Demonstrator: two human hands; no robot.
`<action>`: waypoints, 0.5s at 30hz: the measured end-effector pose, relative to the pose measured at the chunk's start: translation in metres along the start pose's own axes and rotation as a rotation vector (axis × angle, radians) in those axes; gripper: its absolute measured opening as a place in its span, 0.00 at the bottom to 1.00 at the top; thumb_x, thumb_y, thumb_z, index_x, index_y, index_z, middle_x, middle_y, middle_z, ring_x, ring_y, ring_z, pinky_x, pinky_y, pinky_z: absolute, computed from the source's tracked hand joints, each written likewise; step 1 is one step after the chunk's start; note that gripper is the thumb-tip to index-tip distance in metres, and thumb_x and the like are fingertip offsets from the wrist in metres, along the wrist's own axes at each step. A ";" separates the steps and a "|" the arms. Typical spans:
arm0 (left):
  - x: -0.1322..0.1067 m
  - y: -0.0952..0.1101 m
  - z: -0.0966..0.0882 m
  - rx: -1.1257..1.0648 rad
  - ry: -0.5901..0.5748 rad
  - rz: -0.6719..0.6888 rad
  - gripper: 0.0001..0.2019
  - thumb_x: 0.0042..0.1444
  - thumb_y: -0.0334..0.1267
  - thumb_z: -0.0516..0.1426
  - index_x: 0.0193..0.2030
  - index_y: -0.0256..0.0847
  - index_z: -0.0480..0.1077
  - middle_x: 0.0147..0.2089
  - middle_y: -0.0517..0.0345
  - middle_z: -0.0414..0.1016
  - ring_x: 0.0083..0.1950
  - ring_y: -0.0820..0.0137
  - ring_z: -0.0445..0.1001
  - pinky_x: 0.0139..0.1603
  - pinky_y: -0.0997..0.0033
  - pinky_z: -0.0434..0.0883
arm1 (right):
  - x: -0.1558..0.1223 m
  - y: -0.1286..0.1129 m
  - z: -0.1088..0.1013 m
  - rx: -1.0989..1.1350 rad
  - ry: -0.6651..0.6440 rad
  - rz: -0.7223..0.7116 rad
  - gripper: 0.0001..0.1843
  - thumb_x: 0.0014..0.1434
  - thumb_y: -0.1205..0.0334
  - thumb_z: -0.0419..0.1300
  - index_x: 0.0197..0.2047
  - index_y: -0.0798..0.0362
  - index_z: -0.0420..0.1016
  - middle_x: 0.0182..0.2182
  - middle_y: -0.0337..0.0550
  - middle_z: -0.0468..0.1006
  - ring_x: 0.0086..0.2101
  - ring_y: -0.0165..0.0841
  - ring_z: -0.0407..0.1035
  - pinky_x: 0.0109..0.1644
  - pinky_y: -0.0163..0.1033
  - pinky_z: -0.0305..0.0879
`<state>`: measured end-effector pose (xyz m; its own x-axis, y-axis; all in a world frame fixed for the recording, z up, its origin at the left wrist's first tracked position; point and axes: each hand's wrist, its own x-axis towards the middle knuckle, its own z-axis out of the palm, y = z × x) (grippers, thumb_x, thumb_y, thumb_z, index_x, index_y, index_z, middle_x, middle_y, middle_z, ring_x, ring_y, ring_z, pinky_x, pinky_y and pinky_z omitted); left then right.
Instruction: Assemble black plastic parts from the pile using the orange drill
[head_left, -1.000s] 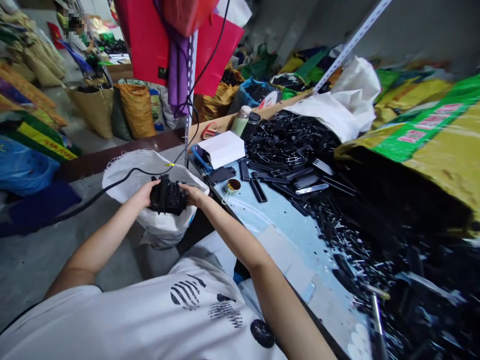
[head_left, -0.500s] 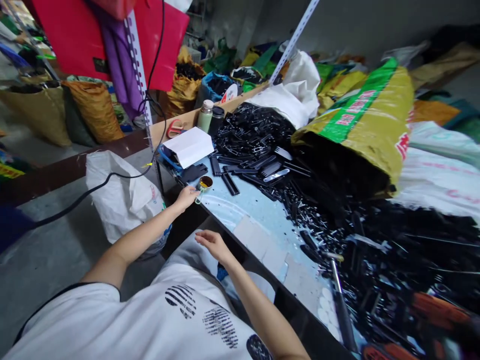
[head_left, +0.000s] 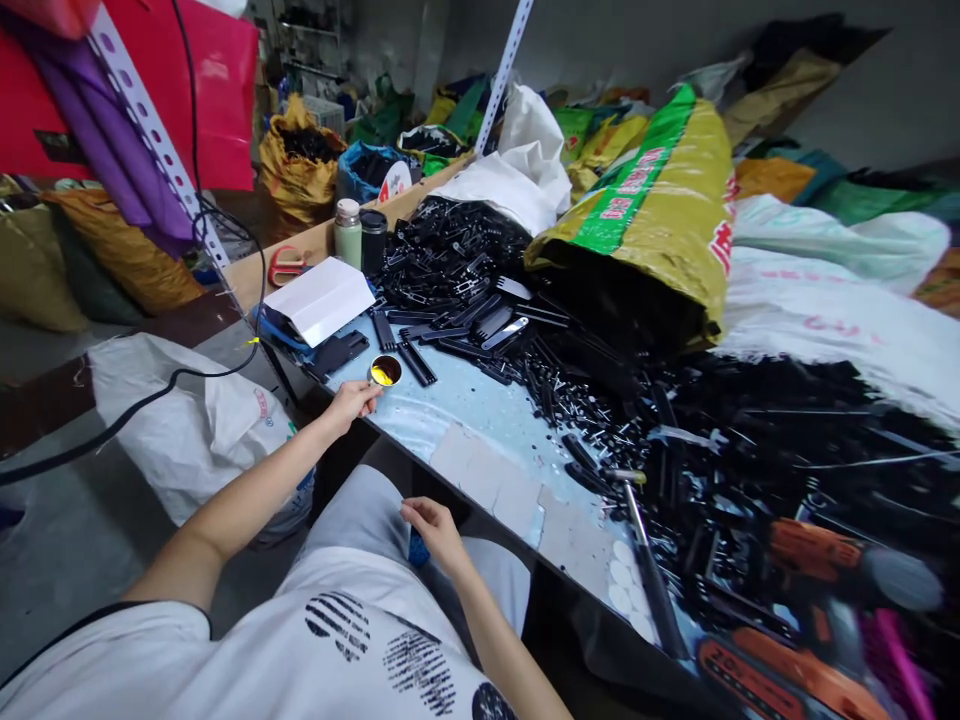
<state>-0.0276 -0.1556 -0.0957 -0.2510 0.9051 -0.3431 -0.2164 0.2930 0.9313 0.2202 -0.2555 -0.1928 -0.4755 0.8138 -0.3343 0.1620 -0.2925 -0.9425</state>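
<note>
My left hand (head_left: 347, 402) reaches to the near left corner of the light blue table (head_left: 480, 420), its fingers pinched at the handle of a small metal cup (head_left: 385, 372) holding yellow liquid. My right hand (head_left: 433, 524) rests low over my lap with its fingers loosely spread, touching a blue thing (head_left: 417, 549) at the table's edge and holding nothing. A heap of black plastic combs and parts (head_left: 600, 380) covers most of the table.
A white sack (head_left: 187, 430) stands on the floor left of me, with a black cable (head_left: 150, 395) across it. A white box (head_left: 319, 297), two bottles (head_left: 360, 235) and scissors (head_left: 285, 265) sit at the far left. A yellow-green sack (head_left: 660, 210) spills parts. An orange power drill (head_left: 817, 560) lies near right.
A second ago both hands held a bundle of black parts over the white sack. The bundle is gone; my left hand moved to the cup, my right dropped to my lap. The view swung right.
</note>
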 end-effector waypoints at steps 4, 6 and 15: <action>-0.045 0.047 0.028 0.093 -0.378 0.007 0.13 0.50 0.43 0.60 0.27 0.32 0.72 0.14 0.58 0.66 0.11 0.81 0.54 0.13 0.80 0.45 | 0.006 0.029 -0.010 -0.082 0.089 -0.025 0.19 0.52 0.45 0.61 0.35 0.53 0.77 0.30 0.45 0.76 0.31 0.36 0.69 0.38 0.42 0.66; -0.072 0.077 0.044 0.132 -0.546 -0.002 0.13 0.50 0.43 0.59 0.28 0.33 0.72 0.14 0.58 0.66 0.11 0.80 0.55 0.12 0.80 0.45 | 0.008 0.037 -0.012 -0.100 0.110 -0.030 0.20 0.53 0.44 0.59 0.34 0.53 0.77 0.29 0.44 0.76 0.31 0.36 0.69 0.38 0.42 0.66; -0.158 0.183 0.078 0.410 -0.912 0.029 0.12 0.53 0.43 0.58 0.27 0.34 0.71 0.17 0.61 0.68 0.15 0.80 0.58 0.14 0.81 0.53 | 0.016 0.024 -0.010 -0.251 0.201 -0.064 0.18 0.61 0.49 0.54 0.40 0.53 0.76 0.35 0.44 0.77 0.36 0.35 0.70 0.40 0.38 0.67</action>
<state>0.0464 -0.2206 0.1382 0.6064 0.7535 -0.2542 0.1632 0.1949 0.9671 0.2251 -0.2450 -0.2209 -0.3157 0.9166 -0.2454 0.3570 -0.1249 -0.9257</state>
